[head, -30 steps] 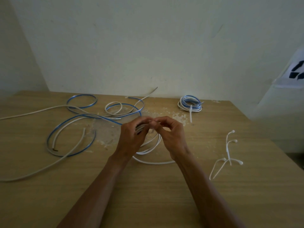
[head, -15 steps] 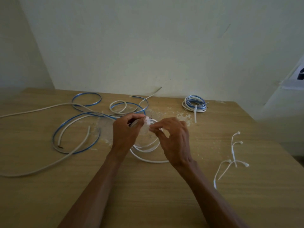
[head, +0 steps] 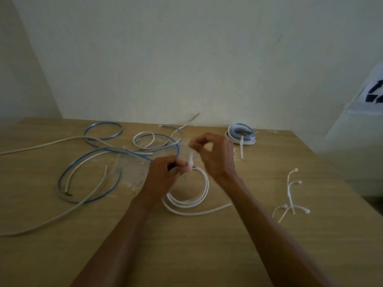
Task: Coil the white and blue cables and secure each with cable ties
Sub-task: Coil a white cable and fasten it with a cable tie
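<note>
Ideally the thin white plastic cable tie [head: 190,157] gets drawn straight up until snug around the round coil of white cable [head: 204,191] lying on the wooden table [head: 207,255]. The left hand [head: 163,175] pinches the coil's top at the tie; the right hand [head: 217,156] pinches the tail just above.

The left forearm [head: 116,235] and right forearm [head: 269,224] reach in bare, converging toward the coil [head: 204,195]. The left hand [head: 163,177] sits at the coil's top left, knuckles up, fingers curled round its strands. The right hand [head: 218,156] is raised just beyond the coil's top, thumb and forefinger pinching the tie [head: 190,159] by its tail, other fingers loosely curled.
</note>
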`<state>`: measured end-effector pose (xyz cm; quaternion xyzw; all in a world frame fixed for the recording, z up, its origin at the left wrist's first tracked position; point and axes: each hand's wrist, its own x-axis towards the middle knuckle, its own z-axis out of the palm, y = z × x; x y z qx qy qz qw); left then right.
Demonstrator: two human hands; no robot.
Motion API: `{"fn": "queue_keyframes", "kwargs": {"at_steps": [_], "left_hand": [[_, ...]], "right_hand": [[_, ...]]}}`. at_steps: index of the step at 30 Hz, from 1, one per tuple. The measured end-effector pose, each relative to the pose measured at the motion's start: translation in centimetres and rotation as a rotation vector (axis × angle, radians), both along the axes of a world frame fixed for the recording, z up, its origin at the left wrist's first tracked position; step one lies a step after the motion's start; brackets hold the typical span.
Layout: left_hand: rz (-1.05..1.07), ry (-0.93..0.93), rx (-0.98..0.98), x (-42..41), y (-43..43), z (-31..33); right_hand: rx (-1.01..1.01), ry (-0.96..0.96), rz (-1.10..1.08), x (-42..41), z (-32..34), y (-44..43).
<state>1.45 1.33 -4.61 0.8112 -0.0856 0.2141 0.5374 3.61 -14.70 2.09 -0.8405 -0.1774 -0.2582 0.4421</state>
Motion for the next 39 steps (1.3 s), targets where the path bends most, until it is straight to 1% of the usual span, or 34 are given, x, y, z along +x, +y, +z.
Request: {"fn": "queue_keyframes", "kwargs": {"at_steps": [3,5,7,9,11,12,15,18,21,24,27,29,32,34,37,39], "left_hand": [[0.103,-0.065,0.039,0.4,1.0,-0.3],[0.161,-0.056,-0.017,0.1,1.6,0.0],[0.199,-0.076,-0.056,-0.3,1.4,0.3],[0.19,-0.116,-0.005,-0.6,0.8,0.4],[0.136,-0.18,0.077,-0.5,0.2,0.3],[0.098,-0.178,0.065,-0.6,-0.1,0.3],[-0.054,-0.099,-0.059,-1.0,-0.9,0.8],[-0.15,-0.081,-0.053,-1.1,-1.0,0.6],[-0.117,-0.048,-0.13,-0.9,-0.8,0.3],[-0.063,-0.02,-0.177,-0.9,-0.9,0.5],[-0.041,-0.032,-0.136,-0.8,-0.6,0.6],[-0.021,-0.017,-0.166,-0.8,-0.5,0.5],[0.0,-0.007,-0.264,-0.7,-0.4,0.7],[-0.011,-0.017,-0.278,-0.7,-0.3,0.8],[-0.047,-0.017,-0.242,-1.0,-0.4,0.7],[-0.062,-0.018,-0.211,-1.0,-0.3,0.7]], "right_hand": [[0.029,0.003,0.09,-3.9,-1.2,0.1],[0.032,0.003,0.123,-5.8,-2.7,0.3],[-0.03,-0.034,0.134,-6.7,-3.6,0.6],[-0.062,-0.087,0.138,-6.6,-3.2,0.8],[-0.015,-0.136,0.1,-4.9,-1.2,0.6],[0.019,-0.147,0.065,-3.4,0.1,0.2],[0.03,-0.066,-0.016,0.5,2.5,-0.7],[0.036,0.06,0.003,1.9,1.4,-0.5],[0.228,0.192,0.104,1.7,0.9,-0.7],[0.348,0.229,0.148,1.0,1.2,-0.7],[0.325,0.183,0.174,0.8,1.1,-0.5],[0.268,0.197,0.205,0.9,0.3,-0.6],[0.047,0.267,0.209,0.6,-1.6,-1.6],[-0.039,0.269,0.246,0.1,-2.5,-2.1],[-0.004,0.246,0.287,-0.1,-3.1,-2.3],[0.064,0.245,0.295,-0.2,-3.6,-2.1]]}}
